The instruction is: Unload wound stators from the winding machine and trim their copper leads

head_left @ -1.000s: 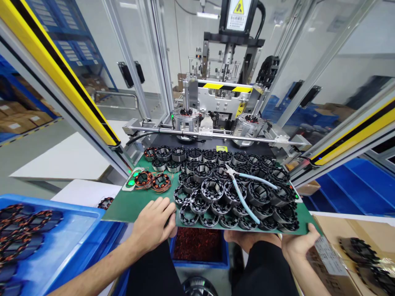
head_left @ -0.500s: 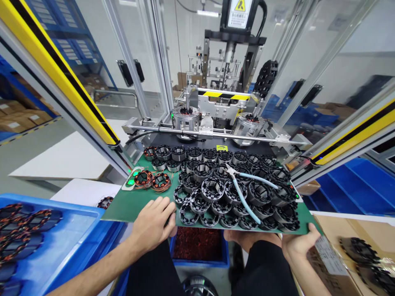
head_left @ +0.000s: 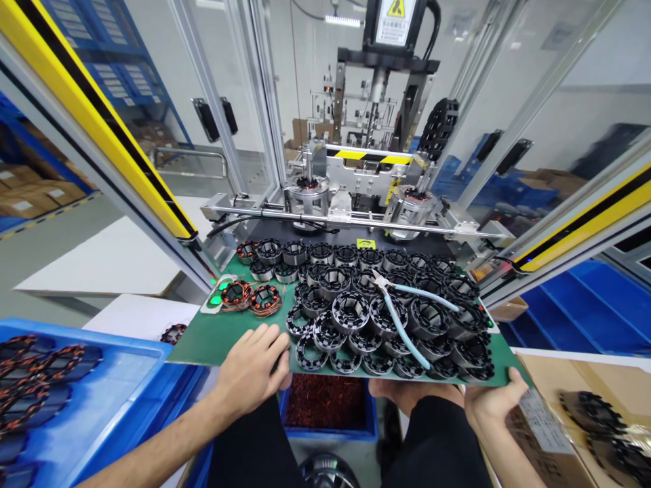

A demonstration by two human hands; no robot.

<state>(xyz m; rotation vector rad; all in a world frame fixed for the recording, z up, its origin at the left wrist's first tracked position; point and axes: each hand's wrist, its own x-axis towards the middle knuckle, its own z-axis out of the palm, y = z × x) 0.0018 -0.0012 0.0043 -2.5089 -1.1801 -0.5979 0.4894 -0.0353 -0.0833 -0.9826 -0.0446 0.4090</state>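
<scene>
Left hand half-curled at green bench front edge; can't tell if holding anything. Right hand wraps front right corner, thumb on top. Black-toothed steel ring cores, bores up, stacked centre to right edge; too overlapped to count. Two copper-wound stators near left edge. One blue-handled cutters atop cores, jaws toward back edge, long axis diagonal.

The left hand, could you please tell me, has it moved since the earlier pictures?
No; the left hand has stayed at the same spot along the green tabletop's front edge.
</scene>
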